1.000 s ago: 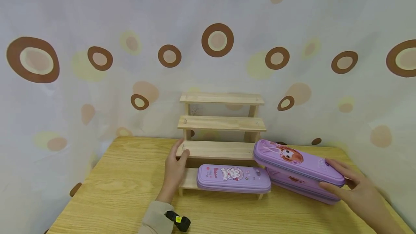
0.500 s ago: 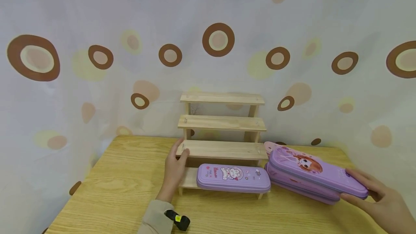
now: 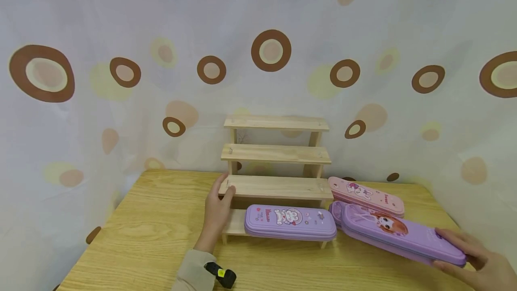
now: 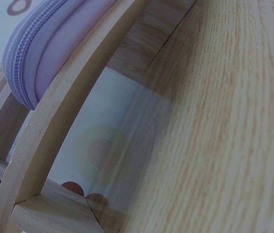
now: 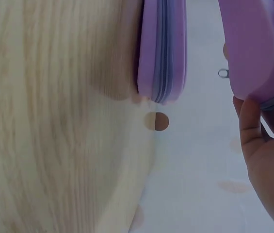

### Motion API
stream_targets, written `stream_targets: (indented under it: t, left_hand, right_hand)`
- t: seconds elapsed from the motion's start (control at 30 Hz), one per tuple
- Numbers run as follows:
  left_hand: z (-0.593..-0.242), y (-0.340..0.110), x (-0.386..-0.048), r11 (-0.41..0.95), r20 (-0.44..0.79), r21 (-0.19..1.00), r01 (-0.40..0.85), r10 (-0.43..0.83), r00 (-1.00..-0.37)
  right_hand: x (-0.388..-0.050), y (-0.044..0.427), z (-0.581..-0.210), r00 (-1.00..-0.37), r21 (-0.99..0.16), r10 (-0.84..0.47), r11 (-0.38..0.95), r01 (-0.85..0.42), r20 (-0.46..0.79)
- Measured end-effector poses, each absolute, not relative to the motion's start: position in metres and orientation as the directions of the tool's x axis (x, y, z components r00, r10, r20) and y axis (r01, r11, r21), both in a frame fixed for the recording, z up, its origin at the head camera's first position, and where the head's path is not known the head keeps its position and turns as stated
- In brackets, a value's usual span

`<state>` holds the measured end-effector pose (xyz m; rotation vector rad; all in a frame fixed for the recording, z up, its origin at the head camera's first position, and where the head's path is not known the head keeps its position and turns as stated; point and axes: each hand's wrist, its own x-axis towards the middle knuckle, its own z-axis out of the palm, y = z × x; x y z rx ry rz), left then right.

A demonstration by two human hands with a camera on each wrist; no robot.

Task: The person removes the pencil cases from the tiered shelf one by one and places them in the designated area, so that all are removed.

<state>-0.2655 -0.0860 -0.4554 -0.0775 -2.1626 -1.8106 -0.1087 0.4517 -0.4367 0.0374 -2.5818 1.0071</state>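
Observation:
My right hand (image 3: 482,259) grips the right end of a purple pencil case (image 3: 404,235) with a red-haired girl on its lid. In the right wrist view this case (image 5: 258,48) is raised off the table. Beneath it in the head view lies another purple pencil case (image 3: 336,212), mostly hidden. Behind them is a pink pencil case (image 3: 369,196) with a rabbit. My left hand (image 3: 218,205) holds the left end of the second step of a wooden stepped rack (image 3: 274,186), thumb on top. A lilac pencil case (image 3: 291,222) rests on the rack's lowest step.
The rack's upper steps (image 3: 276,152) bear nothing. The wooden table (image 3: 161,223) stretches left and in front of the rack. A spotted curtain (image 3: 242,21) hangs behind and at both sides. A black strap device (image 3: 222,275) sits at my left wrist.
My right hand has drawn the girl-print purple pencil case right and towards me, away from the rack. The pink pencil case has come into view behind it. My left hand stays put.

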Motion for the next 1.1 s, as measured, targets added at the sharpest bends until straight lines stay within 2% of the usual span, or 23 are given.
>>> stream_targets:
  t: [0.2,0.4,0.63,0.9,1.1]
  left_hand:
    - [-0.457,-0.086,-0.265,0.188,0.279,0.950,0.248,-0.160,-0.947]
    - [-0.458,-0.086,-0.266,0.190,0.284,0.949,0.252,-0.165,-0.944]
    - [-0.457,-0.086,-0.267,0.189,0.274,0.952,0.243,-0.166,-0.947]
    - [-0.457,-0.086,-0.267,0.186,0.275,0.952,0.244,-0.167,-0.947]
    - [-0.459,-0.086,-0.268,0.192,0.278,0.950,0.245,-0.169,-0.946]
  right_hand:
    - [-0.109,0.462,-0.447,-0.965,-0.644,0.111,0.762,-0.071,0.238]
    - [-0.113,0.470,-0.450,-0.994,-0.582,0.054,0.813,-0.010,0.093]
    - [-0.122,0.471,-0.446,-0.986,-0.534,0.028,0.837,0.115,-0.167]
    - [-0.127,0.467,-0.447,-0.982,-0.498,-0.062,0.867,0.035,-0.177]
    - [-0.132,0.454,-0.448,-0.972,-0.482,-0.048,0.873,0.071,-0.230]
